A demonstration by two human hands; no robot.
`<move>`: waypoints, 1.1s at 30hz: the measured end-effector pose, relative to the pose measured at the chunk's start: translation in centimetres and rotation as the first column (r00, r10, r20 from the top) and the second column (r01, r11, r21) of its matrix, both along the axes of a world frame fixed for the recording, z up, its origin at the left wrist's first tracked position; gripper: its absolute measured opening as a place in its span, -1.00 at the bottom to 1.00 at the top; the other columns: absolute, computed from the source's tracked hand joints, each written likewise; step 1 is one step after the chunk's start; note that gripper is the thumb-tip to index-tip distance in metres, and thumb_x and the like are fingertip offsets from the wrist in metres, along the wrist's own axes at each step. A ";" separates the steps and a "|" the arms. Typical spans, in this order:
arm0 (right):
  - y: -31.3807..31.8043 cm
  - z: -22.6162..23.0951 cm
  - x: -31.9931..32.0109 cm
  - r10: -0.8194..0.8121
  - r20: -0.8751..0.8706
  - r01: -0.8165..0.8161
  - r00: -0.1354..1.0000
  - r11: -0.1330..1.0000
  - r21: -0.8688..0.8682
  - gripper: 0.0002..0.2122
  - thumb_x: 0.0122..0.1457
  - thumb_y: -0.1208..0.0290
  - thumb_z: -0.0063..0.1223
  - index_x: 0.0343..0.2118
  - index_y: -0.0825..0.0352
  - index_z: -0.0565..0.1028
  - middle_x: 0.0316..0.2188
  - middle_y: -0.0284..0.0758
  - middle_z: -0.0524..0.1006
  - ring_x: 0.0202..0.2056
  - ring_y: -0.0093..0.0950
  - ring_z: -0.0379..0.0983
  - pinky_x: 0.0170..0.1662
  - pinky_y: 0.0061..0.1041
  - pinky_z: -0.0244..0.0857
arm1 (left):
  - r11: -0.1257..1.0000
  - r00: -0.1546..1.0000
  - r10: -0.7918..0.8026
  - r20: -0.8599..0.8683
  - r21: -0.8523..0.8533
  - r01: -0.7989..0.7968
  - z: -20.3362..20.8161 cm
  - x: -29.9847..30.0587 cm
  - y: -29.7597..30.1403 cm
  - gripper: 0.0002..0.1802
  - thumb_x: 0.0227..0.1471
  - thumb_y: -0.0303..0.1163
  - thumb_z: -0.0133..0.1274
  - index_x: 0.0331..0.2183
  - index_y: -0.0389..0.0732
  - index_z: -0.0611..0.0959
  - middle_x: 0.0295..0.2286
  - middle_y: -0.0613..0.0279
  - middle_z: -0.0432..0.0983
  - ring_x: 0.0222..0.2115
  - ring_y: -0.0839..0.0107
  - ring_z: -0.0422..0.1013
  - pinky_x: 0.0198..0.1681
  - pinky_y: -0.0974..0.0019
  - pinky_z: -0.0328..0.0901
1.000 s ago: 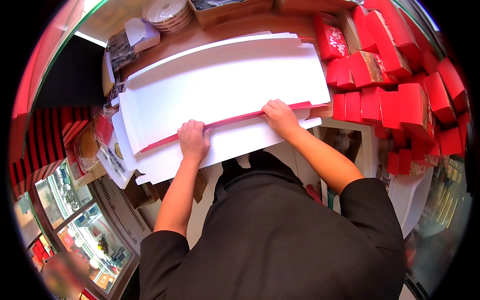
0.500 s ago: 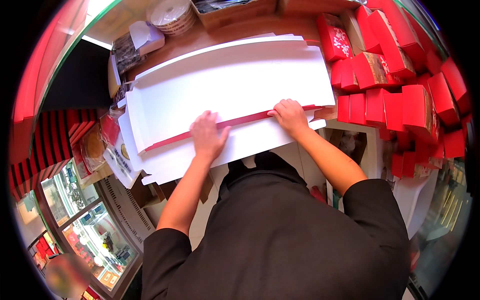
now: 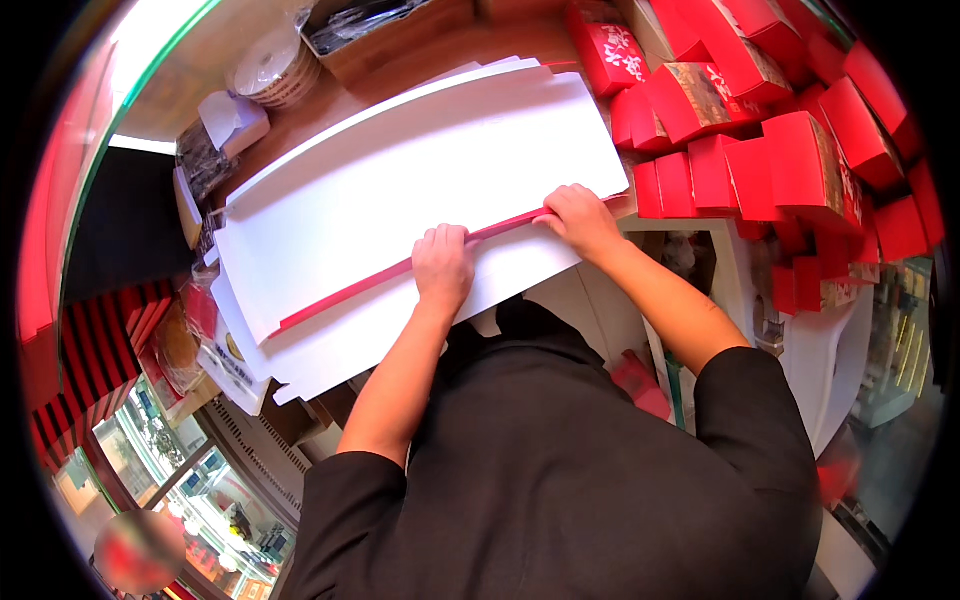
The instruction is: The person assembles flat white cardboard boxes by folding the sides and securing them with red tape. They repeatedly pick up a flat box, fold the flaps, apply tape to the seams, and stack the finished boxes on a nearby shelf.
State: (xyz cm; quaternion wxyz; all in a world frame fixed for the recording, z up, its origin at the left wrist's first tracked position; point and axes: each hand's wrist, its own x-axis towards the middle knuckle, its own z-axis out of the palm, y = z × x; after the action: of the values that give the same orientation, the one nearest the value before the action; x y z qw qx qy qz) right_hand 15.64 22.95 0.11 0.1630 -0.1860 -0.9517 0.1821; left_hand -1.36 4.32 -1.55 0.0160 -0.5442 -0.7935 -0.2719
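Observation:
A large flat cardboard box blank (image 3: 430, 170), white on its inner face, lies on the table in front of me. Along its near side a narrow red edge (image 3: 345, 293) is folded up. My left hand (image 3: 443, 265) has its fingers curled over this red edge near the middle. Farther right, my right hand (image 3: 580, 220) pinches the same edge close to its right end. Another white sheet (image 3: 370, 350) shows beneath the near side and overhangs toward my body.
Many red boxes (image 3: 745, 175) are stacked at the right. On the brown table (image 3: 375, 88) behind the blank stand a roll of ribbon (image 3: 270, 70), a small white box (image 3: 233, 122) and an open carton (image 3: 385, 45). Plastic-wrapped packets (image 3: 230, 360) lie at the left.
My left hand has slid right along the red edge, its fingers now curled rather than spread flat. The right hand keeps its hold near the right end. The whole view has tilted and shifted.

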 end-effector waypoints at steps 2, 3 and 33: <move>0.1 -0.1 -0.3 -0.014 0.054 0.014 0.998 1.000 0.012 -0.73 -0.02 0.21 0.24 -0.47 0.28 0.42 -0.48 -0.28 0.43 -0.36 -0.27 0.37 -0.25 -0.30 0.29 | 1.000 1.000 -0.003 0.020 -0.010 0.003 0.5 0.0 0.3 -0.77 -0.08 -0.30 0.20 -0.45 -0.15 0.48 -0.51 0.23 0.38 -0.45 0.20 0.33 -0.39 0.18 0.16; 0.2 -0.1 -0.5 -0.019 0.080 0.018 0.997 1.000 0.019 -0.73 -0.02 0.21 0.25 -0.46 0.28 0.42 -0.49 -0.29 0.43 -0.36 -0.27 0.38 -0.25 -0.30 0.29 | 1.000 1.000 -0.002 0.030 -0.014 0.002 0.6 0.0 0.4 -0.78 -0.08 -0.31 0.19 -0.46 -0.15 0.47 -0.52 0.23 0.38 -0.45 0.20 0.33 -0.39 0.18 0.16; 0.4 -3.3 -4.2 -0.427 0.203 0.408 0.881 0.904 0.129 -0.26 0.22 -0.09 -0.16 0.31 0.35 0.02 0.35 -0.01 -0.13 0.38 -0.14 -0.29 0.35 -0.07 -0.47 | 0.920 0.994 0.100 -0.040 -0.377 -0.108 0.1 0.0 2.0 -0.21 0.16 0.15 -0.18 0.26 -0.13 0.20 0.30 -0.01 -0.12 0.33 0.12 -0.23 0.31 -0.12 -0.32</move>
State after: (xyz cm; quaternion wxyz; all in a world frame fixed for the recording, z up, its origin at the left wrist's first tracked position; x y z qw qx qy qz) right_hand 11.46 23.39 -3.18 0.0963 -0.3992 -0.9082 0.0809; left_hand -1.38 6.31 -1.46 -0.0670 -0.4969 -0.8586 -0.1068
